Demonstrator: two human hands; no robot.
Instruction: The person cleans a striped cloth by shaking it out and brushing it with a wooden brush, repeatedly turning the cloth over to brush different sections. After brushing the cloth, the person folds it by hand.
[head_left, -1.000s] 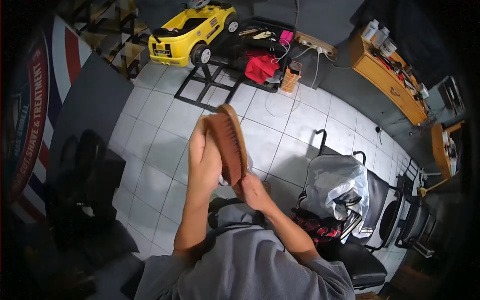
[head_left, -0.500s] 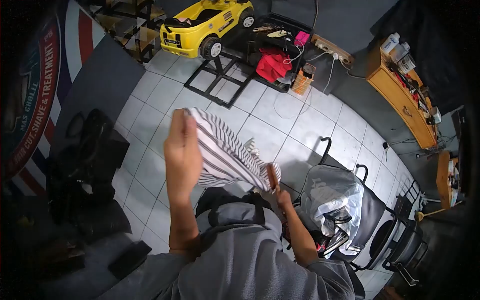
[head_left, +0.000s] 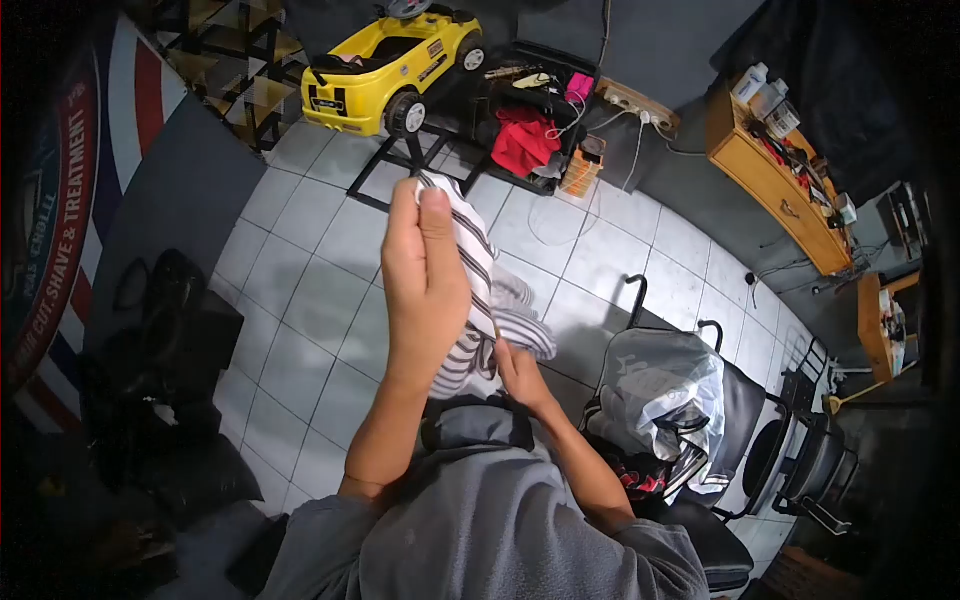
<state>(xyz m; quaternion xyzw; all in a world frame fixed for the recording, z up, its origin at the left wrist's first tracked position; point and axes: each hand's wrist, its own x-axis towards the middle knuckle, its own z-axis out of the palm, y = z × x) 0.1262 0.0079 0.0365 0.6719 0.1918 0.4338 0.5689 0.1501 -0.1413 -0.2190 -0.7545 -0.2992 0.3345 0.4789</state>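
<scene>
A white cloth (head_left: 478, 262) with dark stripes hangs in front of my body, its lower folds bunched and drooping to the right. My left hand (head_left: 425, 275) grips its upper end, thumb on top, raised toward the camera. Lower down and closer to my waist, my right hand (head_left: 521, 374) is closed at the cloth's lower part. From its fingers sticks up a thin brown edge (head_left: 497, 325) of a wooden-looking piece, mostly hidden by the cloth; what kind of thing it is I cannot tell.
A black chair (head_left: 742, 408) to my right bears a clear plastic bag (head_left: 660, 375). Ahead stand a yellow toy car (head_left: 385, 75) and a black rack with a red cloth (head_left: 525, 145). A wooden drawer shelf (head_left: 775, 180) with bottles is on the right wall. Dark bags lie left.
My left hand has moved right and slightly up with the cloth, closer to my right hand. My right hand has shifted left, and the brown piece now shows only as a thin edge.
</scene>
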